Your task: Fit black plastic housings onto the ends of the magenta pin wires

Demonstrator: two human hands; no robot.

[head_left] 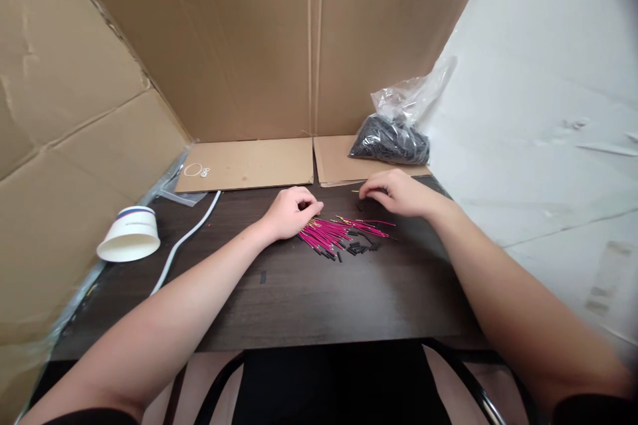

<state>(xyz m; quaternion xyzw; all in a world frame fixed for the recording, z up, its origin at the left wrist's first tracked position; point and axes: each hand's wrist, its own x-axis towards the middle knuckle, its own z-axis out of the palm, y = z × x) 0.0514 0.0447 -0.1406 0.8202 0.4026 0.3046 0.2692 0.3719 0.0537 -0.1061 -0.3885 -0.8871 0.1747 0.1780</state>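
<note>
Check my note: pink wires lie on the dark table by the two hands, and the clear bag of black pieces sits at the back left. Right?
Not quite. The head view shows the clear bag at the back right, beyond the right hand. The pink wires do lie on the dark table, by the left hand and the right.

A loose sheaf of magenta wires (333, 234) lay flat mid-table, strands running roughly from nine to three o'clock. Short black sleeve pieces (357, 248) were scattered at its five o'clock edge, one stray at eight o'clock.
</note>
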